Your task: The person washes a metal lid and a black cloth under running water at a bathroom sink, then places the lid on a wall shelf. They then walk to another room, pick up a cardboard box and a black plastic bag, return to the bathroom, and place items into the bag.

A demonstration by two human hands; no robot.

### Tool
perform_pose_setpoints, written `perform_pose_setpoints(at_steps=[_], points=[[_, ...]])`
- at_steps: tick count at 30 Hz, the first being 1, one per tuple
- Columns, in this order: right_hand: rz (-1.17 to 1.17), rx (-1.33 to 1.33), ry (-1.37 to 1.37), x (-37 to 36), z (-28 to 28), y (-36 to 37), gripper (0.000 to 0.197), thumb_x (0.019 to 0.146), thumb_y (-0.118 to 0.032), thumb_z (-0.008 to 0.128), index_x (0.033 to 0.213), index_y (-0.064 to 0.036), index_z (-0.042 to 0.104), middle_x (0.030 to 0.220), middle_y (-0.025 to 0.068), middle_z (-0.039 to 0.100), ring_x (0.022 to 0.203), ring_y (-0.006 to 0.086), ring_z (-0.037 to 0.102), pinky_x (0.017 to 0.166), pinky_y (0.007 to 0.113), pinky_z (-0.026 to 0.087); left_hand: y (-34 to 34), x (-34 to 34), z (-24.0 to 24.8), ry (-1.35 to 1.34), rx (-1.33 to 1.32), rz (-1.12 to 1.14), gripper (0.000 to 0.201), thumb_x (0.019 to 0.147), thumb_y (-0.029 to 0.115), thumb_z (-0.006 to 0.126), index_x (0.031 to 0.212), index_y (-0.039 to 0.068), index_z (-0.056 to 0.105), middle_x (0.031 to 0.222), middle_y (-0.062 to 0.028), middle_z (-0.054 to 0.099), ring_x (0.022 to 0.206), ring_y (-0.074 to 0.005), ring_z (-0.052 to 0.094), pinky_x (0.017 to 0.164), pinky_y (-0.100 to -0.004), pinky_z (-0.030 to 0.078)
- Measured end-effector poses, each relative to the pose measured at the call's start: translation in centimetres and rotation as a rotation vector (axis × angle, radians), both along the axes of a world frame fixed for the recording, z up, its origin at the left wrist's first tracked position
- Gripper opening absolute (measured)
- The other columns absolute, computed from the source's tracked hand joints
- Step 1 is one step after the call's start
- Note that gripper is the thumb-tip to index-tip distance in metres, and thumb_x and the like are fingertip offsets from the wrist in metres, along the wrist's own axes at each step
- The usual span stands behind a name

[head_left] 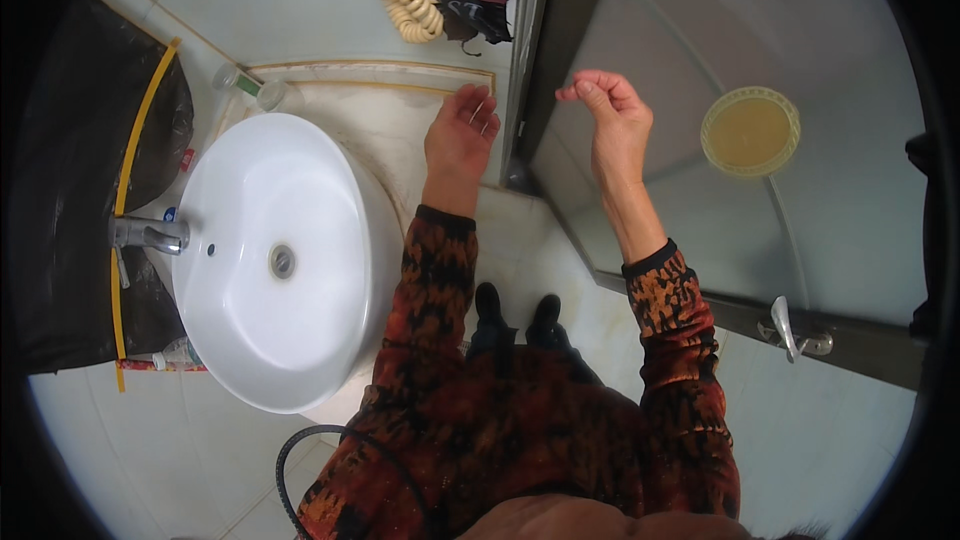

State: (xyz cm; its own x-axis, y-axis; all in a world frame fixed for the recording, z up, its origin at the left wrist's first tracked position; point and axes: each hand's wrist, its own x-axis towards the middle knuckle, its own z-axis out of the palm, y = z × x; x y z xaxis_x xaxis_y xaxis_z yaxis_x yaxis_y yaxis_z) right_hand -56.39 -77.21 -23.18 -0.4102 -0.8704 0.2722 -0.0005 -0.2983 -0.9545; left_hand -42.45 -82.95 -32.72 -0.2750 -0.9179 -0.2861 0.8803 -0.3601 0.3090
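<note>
Where the far left of the frame is dark, black plastic sheeting [75, 170] hangs, edged by a yellow strip [146, 125]. Next to it, a chrome faucet [150, 234] projects rightward over the rim of a white oval basin [250, 330], which fills the left-centre and shows a round metal drain [283, 261]. A clear bottle [180, 354] lies at the basin's lower-left edge. Above the basin, two small glass containers [270, 95] stand on a pale countertop [350, 110], whose right end reaches the upper centre. At the top, a cream coiled cord [400, 0] hangs left of a dark crumpled bundle [475, 5]. Just below, the left hand [460, 145] is raised near the countertop's right end, its fingers loosely curled and apparently free of any object. Dark shoes [490, 302] appear lower, between the patterned sleeves [440, 270]. Right of centre, the right hand [613, 118] is raised before a frosted door [820, 40], fingers bent leftward, thumb near the index finger; whether they pinch anything cannot be told. The door occupies the upper right, with a round yellowish disc [752, 130] against it and a metal handle [787, 330] below.
</note>
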Motion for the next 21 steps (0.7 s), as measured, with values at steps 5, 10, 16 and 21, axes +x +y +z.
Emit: perform_pose_setpoints(at_steps=[5,10,16,21], points=[[0.224,0.114,-0.298,-1.9,-0.9,2.6,0.042,0.091,-0.033,0.039,0.107,0.0041,0.050,0.094,0.0167,0.059,0.088,0.0277,0.059,0.079,0.036,0.047,0.8,-1.1,0.1,0.179,-0.076,-0.146,0.044,0.091,0.039,0.033,0.105,0.003,0.053,0.108,-0.0127,0.055,0.098,-0.0263,0.052,0.083,-0.0393,0.043],[0.380,0.062,-0.661,-3.2,-1.8,5.4,0.070,0.088,-0.056,0.021,0.124,0.0012,0.037,0.120,0.0250,0.045,0.110,0.0362,0.048,0.085,0.043,0.045,4.0,-3.4,0.9,0.347,-0.237,-0.360,0.062,0.088,0.055,0.027,0.119,0.004,0.045,0.125,-0.0181,0.042,0.113,-0.0300,0.041,0.094,-0.0444,0.032],[0.337,0.302,-0.517,-4.9,-6.0,12.8,0.057,0.091,-0.046,0.032,0.116,0.0037,0.045,0.101,0.0199,0.058,0.088,0.0304,0.060,0.072,0.037,0.051,9.0,-4.0,-0.1,0.103,-0.161,-0.510,0.050,0.090,0.044,0.034,0.118,0.004,0.042,0.123,-0.0181,0.044,0.111,-0.0302,0.045,0.093,-0.0456,0.034],[0.155,0.673,-0.371,-8.8,-11.0,25.7,0.027,0.088,-0.018,0.047,0.102,0.0033,0.055,0.086,0.0143,0.063,0.070,0.0233,0.063,0.062,0.031,0.051,16.5,-6.9,-2.5,-0.189,-0.129,-0.629,0.034,0.088,0.029,0.044,0.113,0.006,0.046,0.117,-0.0136,0.050,0.103,-0.0265,0.051,0.085,-0.0387,0.042]])
